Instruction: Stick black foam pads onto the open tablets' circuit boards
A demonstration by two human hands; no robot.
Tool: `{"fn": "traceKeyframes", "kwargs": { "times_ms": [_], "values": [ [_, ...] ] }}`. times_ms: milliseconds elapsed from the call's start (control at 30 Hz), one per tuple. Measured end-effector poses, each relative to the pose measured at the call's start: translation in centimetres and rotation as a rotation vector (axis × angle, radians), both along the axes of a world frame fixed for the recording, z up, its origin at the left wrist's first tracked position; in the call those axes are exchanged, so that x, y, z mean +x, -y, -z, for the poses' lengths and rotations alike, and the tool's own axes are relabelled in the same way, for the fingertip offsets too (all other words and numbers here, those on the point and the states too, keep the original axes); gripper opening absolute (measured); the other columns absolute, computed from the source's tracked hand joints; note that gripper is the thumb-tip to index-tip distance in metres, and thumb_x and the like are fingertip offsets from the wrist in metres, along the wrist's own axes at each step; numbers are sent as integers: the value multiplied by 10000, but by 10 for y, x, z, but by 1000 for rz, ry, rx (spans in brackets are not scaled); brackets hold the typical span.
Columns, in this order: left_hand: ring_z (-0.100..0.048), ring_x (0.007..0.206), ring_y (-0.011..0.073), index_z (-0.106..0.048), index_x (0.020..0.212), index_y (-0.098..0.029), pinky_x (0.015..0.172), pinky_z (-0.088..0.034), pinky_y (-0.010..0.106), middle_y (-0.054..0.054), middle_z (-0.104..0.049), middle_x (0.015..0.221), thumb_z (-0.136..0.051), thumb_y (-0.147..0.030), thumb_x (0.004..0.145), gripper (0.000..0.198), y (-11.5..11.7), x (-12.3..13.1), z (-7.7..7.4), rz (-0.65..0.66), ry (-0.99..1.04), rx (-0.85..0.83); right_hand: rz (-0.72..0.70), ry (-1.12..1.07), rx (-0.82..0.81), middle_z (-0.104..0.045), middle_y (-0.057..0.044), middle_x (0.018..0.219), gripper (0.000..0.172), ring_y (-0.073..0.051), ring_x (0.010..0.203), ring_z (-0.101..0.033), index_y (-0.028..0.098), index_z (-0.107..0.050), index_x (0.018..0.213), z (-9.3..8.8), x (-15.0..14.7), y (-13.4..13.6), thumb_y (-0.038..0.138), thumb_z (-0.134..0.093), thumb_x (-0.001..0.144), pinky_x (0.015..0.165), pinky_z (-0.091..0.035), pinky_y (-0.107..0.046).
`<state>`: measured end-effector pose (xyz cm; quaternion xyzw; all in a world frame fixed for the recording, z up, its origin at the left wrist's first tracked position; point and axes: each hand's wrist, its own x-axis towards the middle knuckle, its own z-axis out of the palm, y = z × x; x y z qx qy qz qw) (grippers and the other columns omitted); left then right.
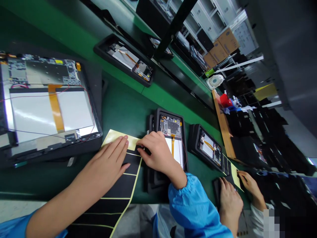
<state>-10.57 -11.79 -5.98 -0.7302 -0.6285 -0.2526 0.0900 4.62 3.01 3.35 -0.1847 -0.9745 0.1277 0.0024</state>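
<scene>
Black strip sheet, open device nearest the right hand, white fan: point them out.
Black strip sheet (121, 185), head view: on one black strip.
Open device (172, 144), head view: on its orange ribbon.
White fan (216, 81), head view: on its round grille.

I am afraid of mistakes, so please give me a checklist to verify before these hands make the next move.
1. Left hand flat on the yellow sheet: ok.
2. Right hand pinching a black piece: ok.
3. The black piece fully off the yellow sheet: cannot tell, partly hidden.
4. Device in black frame wholly in view: not ok, partly covered.
5. Co-worker's hands apart from the yellow sheet: ok.
</scene>
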Motion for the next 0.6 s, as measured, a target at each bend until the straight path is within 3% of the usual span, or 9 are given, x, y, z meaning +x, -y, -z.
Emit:
{"fn": "traceKeyframes", "kwargs": {
  "times_ms": [100,333,500,600],
  "values": [
    [-542,1368,400,-421,1530,88,1116,-410,507,312,-514,1512,-258,-335,1112,617,0,0,-1,-6,11,-17,-12,-5,8,-726,-44,903,156,-220,875,-529,191,-763,1083,1,1,0,173,-666,962,784,-282,-384],
    [-555,1361,370,-476,1505,49,1109,-418,484,284,-541,1501,-236,-342,1116,601,0,0,0,-24,-15,-20,-23,19,-16,-735,-36,876,120,-210,866,-540,198,-766,925,0,2,-1,201,-655,972,791,-289,-391],
    [-551,1346,409,-537,1426,103,1090,-412,510,321,-532,1488,-255,-320,1110,598,0,0,-2,-10,-23,-30,5,0,-22,-736,-56,938,213,-229,901,-539,199,-745,1147,0,4,0,174,-616,979,792,-298,-391],
    [-563,1322,417,-558,1392,125,1079,-408,511,336,-543,1466,-255,-314,1112,602,-1,0,-4,-3,-43,-14,-7,-2,-7,-742,-46,929,186,-223,887,-533,218,-767,1102,2,2,0,174,-618,1001,786,-287,-391]
  ]
}}
